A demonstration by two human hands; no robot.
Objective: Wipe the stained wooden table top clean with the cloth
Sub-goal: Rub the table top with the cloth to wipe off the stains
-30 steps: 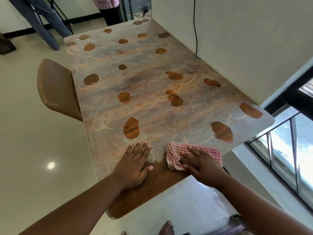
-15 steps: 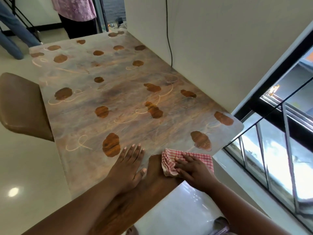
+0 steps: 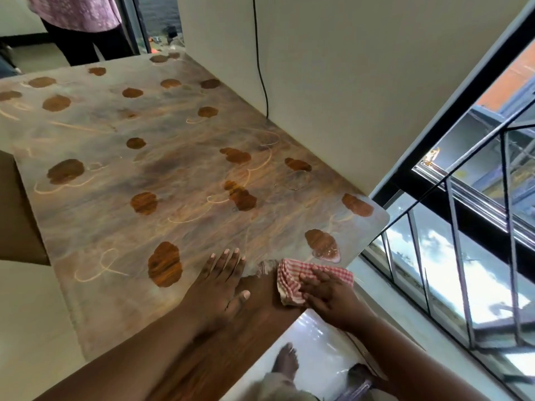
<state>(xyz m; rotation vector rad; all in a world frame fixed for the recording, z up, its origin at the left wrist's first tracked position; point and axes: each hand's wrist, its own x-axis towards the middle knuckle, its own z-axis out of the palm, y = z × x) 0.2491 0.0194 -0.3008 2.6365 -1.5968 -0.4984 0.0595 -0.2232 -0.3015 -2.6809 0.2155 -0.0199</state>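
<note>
Cloth [image 3: 312,277], red-and-white checked and bunched into a wad, lies on the near right corner of the wooden table top [image 3: 179,157], right under the fingers of the right hand [image 3: 330,296]. That hand presses down on it with fingers held straight and close together, pointing toward the left hand, its heel out past the table's near edge. The left hand [image 3: 220,287] lies flat on the wood just beside the cloth without touching it, fingers straight and together, thumb spread toward the right hand. Between and behind the two hands runs a dark, bare strip of wood; ahead of the left fingertips the surface is covered by a pale grey film, looping light streaks and many brown blotches. One such brown blotch [image 3: 165,264] sits just left of the left hand, and a wet-looking blotch [image 3: 322,244] lies just beyond the cloth, near the table's right edge. Beyond the right hand is a barred window [image 3: 463,256], and a black cable [image 3: 260,68] hangs down the wall far ahead of both hands.
</note>
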